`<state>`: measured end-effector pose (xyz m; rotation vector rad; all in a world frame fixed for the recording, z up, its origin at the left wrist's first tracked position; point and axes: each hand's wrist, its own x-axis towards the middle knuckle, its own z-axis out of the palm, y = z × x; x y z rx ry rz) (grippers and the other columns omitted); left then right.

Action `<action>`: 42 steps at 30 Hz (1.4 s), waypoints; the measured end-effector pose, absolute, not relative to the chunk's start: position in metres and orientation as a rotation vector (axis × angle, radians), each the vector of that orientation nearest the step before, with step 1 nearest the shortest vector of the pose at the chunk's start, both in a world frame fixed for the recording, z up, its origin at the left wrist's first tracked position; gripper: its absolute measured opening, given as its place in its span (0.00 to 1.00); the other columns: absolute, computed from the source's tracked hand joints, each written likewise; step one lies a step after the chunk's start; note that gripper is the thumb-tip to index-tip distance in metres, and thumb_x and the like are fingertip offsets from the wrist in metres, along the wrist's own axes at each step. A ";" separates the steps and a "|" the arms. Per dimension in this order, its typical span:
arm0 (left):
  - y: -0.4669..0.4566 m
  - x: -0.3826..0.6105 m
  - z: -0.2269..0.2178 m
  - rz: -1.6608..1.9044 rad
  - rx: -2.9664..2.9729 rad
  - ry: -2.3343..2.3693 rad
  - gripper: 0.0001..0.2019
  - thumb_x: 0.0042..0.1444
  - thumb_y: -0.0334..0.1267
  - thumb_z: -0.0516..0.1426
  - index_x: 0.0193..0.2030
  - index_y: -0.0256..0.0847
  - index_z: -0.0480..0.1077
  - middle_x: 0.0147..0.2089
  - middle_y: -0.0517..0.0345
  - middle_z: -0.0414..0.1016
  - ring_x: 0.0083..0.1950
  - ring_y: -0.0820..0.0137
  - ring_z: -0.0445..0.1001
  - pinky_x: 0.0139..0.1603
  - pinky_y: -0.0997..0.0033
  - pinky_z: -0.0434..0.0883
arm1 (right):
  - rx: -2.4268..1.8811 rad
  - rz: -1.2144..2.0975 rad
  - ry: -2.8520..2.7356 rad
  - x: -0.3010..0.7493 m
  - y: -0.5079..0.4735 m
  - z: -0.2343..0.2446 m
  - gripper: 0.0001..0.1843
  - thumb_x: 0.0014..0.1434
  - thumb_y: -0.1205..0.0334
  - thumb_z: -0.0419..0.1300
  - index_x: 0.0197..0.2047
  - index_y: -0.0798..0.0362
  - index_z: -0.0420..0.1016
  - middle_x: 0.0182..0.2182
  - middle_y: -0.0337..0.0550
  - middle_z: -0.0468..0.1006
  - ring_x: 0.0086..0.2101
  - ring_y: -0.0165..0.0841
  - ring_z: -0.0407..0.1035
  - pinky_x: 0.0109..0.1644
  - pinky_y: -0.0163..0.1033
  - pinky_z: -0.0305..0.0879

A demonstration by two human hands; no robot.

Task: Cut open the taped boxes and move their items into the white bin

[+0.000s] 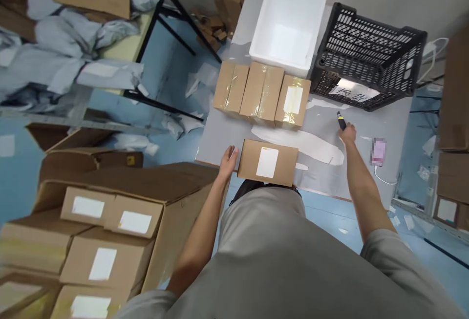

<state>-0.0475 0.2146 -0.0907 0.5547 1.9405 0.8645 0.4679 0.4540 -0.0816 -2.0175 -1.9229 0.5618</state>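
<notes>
The grey worktop [384, 118] keeps everything within an arm's stretch. At its far end sit a black crate [370, 55], tilted so its mouth faces the person, and a white foam box [289, 21], open at the top. In front of them three taped boxes [262, 93] lie side by side, touching, pushed back as if to keep the near strip free.

The labelled box [267, 162] lies alone at the near edge, label up, right in front of the person's body. The left hand [227, 159], arm reaching straight forward, rests open against that box's left end, fingers loosely spread, seemingly to steady it. The right hand [348, 134], arm stretched further out and to the right, is closed round a small dark tool [341, 121]. The tool's tip points away over the worktop, well apart from the box.
</notes>
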 end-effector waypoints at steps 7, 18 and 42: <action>0.168 -0.022 -0.069 0.881 0.453 2.030 0.29 0.75 0.47 0.63 0.77 0.35 0.72 0.80 0.34 0.72 0.85 0.52 0.67 0.88 0.52 0.61 | -2.371 0.665 -1.523 0.467 0.447 -0.077 0.12 0.72 0.50 0.63 0.48 0.49 0.82 0.46 0.66 0.80 0.51 0.57 0.76 0.55 0.63 0.66; 0.155 -0.023 -0.078 0.685 0.545 1.985 0.22 0.74 0.52 0.58 0.60 0.37 0.81 0.71 0.41 0.83 0.76 0.50 0.76 0.83 0.48 0.66 | -2.323 1.229 -1.252 0.389 0.250 -0.105 0.11 0.72 0.50 0.58 0.48 0.48 0.71 0.37 0.50 0.84 0.44 0.48 0.82 0.53 0.50 0.77; 0.188 -0.079 -0.025 0.901 1.045 1.738 0.24 0.68 0.54 0.67 0.63 0.41 0.80 0.63 0.46 0.86 0.63 0.55 0.84 0.69 0.56 0.81 | -1.914 1.250 -1.112 0.278 0.185 -0.008 0.30 0.66 0.26 0.61 0.49 0.45 0.69 0.53 0.51 0.85 0.44 0.39 0.82 0.54 0.50 0.83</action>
